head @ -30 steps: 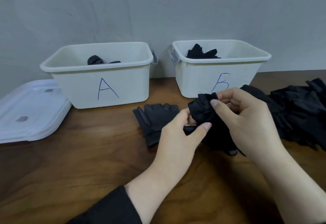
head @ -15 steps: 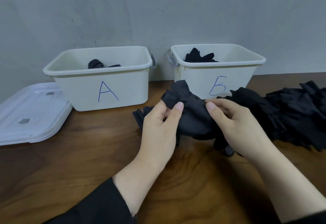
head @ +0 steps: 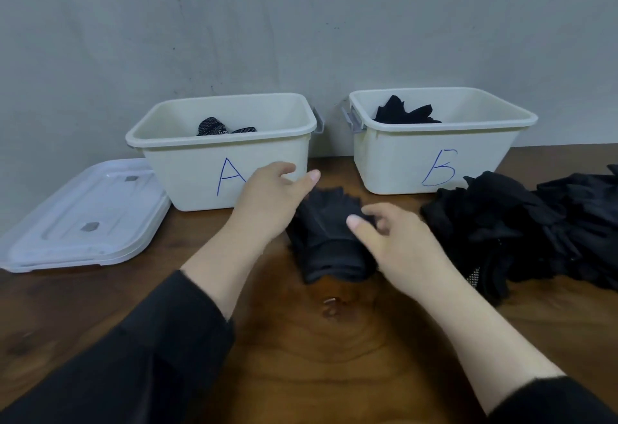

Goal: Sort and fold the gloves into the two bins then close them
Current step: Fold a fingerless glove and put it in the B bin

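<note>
Two black gloves (head: 326, 233) lie stacked on the wooden table between my hands. My left hand (head: 271, 199) hovers at their left edge with relaxed fingers and holds nothing. My right hand (head: 391, 239) rests at their right edge, fingers loosely bent and touching the fabric. Behind stand bin A (head: 187, 169), with a dotted black glove (head: 214, 127) inside, and bin B (head: 401, 163), with plain black gloves (head: 401, 112) inside. A heap of black gloves (head: 521, 226) covers the table at the right.
White translucent lids (head: 83, 219) lie stacked on the table left of bin A. A grey wall stands right behind the bins. The brown tabletop (head: 317, 340) stretches toward me between my forearms.
The glove I held up in both hands now lies on the other glove on the table. Both hands have let go and opened.
</note>
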`<state>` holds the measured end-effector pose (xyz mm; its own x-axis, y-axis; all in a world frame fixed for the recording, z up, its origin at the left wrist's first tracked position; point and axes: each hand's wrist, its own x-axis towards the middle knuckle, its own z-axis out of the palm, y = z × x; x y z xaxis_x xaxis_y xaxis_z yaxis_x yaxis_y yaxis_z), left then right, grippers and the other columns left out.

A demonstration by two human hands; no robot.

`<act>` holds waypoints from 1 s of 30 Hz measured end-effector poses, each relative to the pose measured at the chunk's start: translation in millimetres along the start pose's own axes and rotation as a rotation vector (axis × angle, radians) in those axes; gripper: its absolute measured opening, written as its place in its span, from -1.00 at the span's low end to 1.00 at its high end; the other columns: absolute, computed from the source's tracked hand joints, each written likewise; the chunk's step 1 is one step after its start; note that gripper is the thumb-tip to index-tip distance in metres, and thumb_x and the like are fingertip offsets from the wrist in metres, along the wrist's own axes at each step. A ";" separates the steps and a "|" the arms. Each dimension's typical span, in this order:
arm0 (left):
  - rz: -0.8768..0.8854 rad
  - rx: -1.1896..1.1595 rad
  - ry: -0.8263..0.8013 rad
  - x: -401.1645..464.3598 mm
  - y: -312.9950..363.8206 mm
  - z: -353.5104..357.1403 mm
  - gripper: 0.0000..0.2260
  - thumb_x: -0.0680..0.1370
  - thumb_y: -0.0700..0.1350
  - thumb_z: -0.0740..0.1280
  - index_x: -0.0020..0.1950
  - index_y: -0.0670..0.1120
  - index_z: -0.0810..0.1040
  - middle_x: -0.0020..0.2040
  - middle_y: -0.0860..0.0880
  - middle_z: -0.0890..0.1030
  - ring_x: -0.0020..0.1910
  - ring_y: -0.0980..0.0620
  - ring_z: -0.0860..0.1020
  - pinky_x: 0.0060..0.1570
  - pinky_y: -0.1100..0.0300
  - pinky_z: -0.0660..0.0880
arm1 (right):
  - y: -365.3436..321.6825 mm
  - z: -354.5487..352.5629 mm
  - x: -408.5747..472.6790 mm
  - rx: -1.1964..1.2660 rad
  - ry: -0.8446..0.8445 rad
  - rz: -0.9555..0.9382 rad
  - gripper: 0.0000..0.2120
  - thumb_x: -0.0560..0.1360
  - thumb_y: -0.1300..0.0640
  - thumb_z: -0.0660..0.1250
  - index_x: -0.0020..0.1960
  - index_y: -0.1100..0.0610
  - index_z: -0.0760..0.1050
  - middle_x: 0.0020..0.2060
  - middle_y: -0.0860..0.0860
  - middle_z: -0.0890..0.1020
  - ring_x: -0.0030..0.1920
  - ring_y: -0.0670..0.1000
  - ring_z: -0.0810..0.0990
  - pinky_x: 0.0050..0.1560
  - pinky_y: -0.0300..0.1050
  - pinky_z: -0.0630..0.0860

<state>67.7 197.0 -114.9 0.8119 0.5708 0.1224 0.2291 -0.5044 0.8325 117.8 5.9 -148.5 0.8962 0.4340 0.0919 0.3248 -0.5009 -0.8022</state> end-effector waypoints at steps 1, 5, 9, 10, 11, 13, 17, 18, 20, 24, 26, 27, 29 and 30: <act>0.038 0.162 0.057 -3.4 -11.3 -0.5 -0.55 0.55 0.20 0.34 0.34 -0.01 0.53 0.15 0.01 0.60 0.06 0.02 0.58 0.16 0.02 0.52 | 1.5 0.9 -1.4 -0.193 -0.027 -0.003 -0.50 0.57 -0.25 0.29 0.42 -0.05 0.47 0.17 -0.06 0.62 0.19 -0.02 0.59 0.21 -0.05 0.54; 0.522 0.330 0.069 -43.3 -38.7 -1.9 -0.62 0.58 0.21 0.23 0.31 0.08 0.55 0.27 0.09 0.54 0.28 0.04 0.46 0.33 0.02 0.36 | 4.2 -8.7 -5.6 -0.259 0.079 -0.047 -0.52 0.60 -0.23 0.23 0.43 -0.03 0.44 0.10 -0.09 0.55 0.14 -0.03 0.54 0.18 -0.09 0.50; 0.677 0.627 -0.285 -61.1 -45.4 7.6 -0.48 0.59 0.31 0.12 0.52 0.18 0.32 0.51 0.19 0.31 0.52 0.20 0.12 0.52 0.12 -0.02 | 6.9 -2.3 -12.1 -0.278 -0.019 -0.035 -0.58 0.62 -0.17 0.23 0.42 -0.04 0.48 0.23 -0.08 0.63 0.23 -0.05 0.58 0.22 -0.18 0.48; 0.671 0.664 -0.324 -61.1 -47.7 10.7 -0.47 0.60 0.30 0.13 0.55 0.18 0.26 0.51 0.20 0.30 0.54 0.20 0.09 0.54 0.11 -0.08 | 6.6 -0.1 -14.6 -0.281 -0.041 -0.044 -0.58 0.63 -0.17 0.21 0.44 -0.06 0.46 0.25 -0.09 0.62 0.25 -0.06 0.57 0.23 -0.19 0.48; 0.669 0.682 -0.332 -60.6 -50.3 12.1 -0.47 0.60 0.29 0.14 0.56 0.18 0.24 0.48 0.20 0.33 0.53 0.19 0.12 0.55 0.08 -0.10 | 5.7 1.5 -16.7 -0.279 -0.060 -0.056 -0.57 0.64 -0.17 0.19 0.46 -0.08 0.44 0.26 -0.10 0.62 0.25 -0.07 0.56 0.23 -0.20 0.47; 0.679 0.697 -0.293 -59.1 -55.5 10.1 -0.50 0.61 0.26 0.17 0.53 0.18 0.28 0.32 0.21 0.43 0.43 0.18 0.27 0.54 0.03 -0.04 | 3.0 5.0 -19.6 -0.276 -0.118 -0.078 -0.55 0.65 -0.17 0.16 0.51 -0.11 0.37 0.30 -0.12 0.59 0.31 -0.07 0.52 0.27 -0.23 0.41; 0.644 0.726 -0.208 -59.6 -64.1 -3.1 -0.59 0.61 0.21 0.22 0.44 0.17 0.41 0.16 0.19 0.48 0.26 0.15 0.41 0.48 0.03 0.06 | -1.7 15.1 -27.0 -0.275 -0.245 -0.150 -0.50 0.67 -0.16 0.08 0.60 -0.16 0.17 0.44 -0.20 0.45 0.54 -0.06 0.27 0.58 -0.17 0.01; 0.631 0.730 -0.189 -60.4 -67.1 -7.7 -0.60 0.61 0.20 0.23 0.43 0.16 0.43 0.15 0.18 0.49 0.25 0.14 0.43 0.47 0.04 0.08 | -3.9 17.7 -28.8 -0.285 -0.251 -0.179 -0.49 0.67 -0.16 0.07 0.61 -0.16 0.14 0.44 -0.25 0.41 0.53 -0.14 0.24 0.56 -0.22 -0.05; 0.578 0.745 -0.169 -61.9 -74.5 -20.5 -0.61 0.61 0.19 0.23 0.42 0.16 0.44 0.16 0.18 0.50 0.23 0.13 0.45 0.46 0.04 0.10 | -9.1 23.2 -32.8 -0.306 -0.252 -0.218 -0.49 0.68 -0.15 0.08 0.61 -0.15 0.12 0.42 -0.32 0.35 0.47 -0.29 0.17 0.50 -0.30 -0.09; 0.485 0.754 -0.141 -66.4 -93.3 -49.7 -0.62 0.61 0.19 0.21 0.41 0.17 0.45 0.17 0.21 0.48 0.23 0.16 0.44 0.48 0.07 0.08 | -21.1 48.4 -42.4 -0.398 -0.321 -0.359 -0.48 0.69 -0.16 0.02 0.62 -0.13 0.09 0.54 -0.24 0.25 0.50 -0.33 0.10 0.55 -0.26 -0.12; 0.465 0.756 -0.109 -69.1 -102.6 -62.8 -0.64 0.61 0.18 0.23 0.38 0.17 0.47 0.15 0.21 0.50 0.23 0.16 0.46 0.48 0.06 0.10 | -27.2 65.8 -44.8 -0.441 -0.377 -0.426 -0.47 0.70 -0.15 -0.02 0.64 -0.11 0.03 0.59 -0.22 0.15 0.55 -0.30 0.04 0.60 -0.15 -0.13; 0.455 0.755 -0.092 -70.4 -106.9 -69.1 -0.65 0.60 0.17 0.25 0.38 0.15 0.49 0.16 0.21 0.50 0.24 0.15 0.47 0.48 0.07 0.10 | -30.0 73.6 -45.2 -0.463 -0.396 -0.441 -0.47 0.70 -0.15 -0.04 0.64 -0.10 -0.01 0.61 -0.21 0.10 0.56 -0.29 0.01 0.61 -0.10 -0.14; 0.429 0.760 -0.073 -73.3 -113.8 -80.0 -0.61 0.60 0.21 0.23 0.38 0.13 0.50 0.22 0.20 0.51 0.30 0.15 0.44 0.48 0.10 0.04 | -35.4 86.3 -45.3 -0.512 -0.416 -0.461 -0.46 0.71 -0.14 -0.07 0.65 -0.08 -0.05 0.62 -0.21 0.04 0.58 -0.26 -0.02 0.62 -0.02 -0.15; 0.421 0.756 -0.068 -74.7 -116.0 -83.9 -0.54 0.58 0.27 0.18 0.39 0.11 0.51 0.26 0.19 0.51 0.34 0.15 0.41 0.48 0.10 0.02 | -37.1 90.7 -45.0 -0.526 -0.421 -0.462 -0.46 0.71 -0.15 -0.08 0.65 -0.08 -0.06 0.62 -0.21 0.03 0.59 -0.25 -0.02 0.62 0.01 -0.16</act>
<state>-64.5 267.2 -175.3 0.9343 0.2121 0.2865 0.1781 -0.9740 0.1400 38.0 72.9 -176.3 0.4824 0.8754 0.0324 0.8272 -0.4430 -0.3457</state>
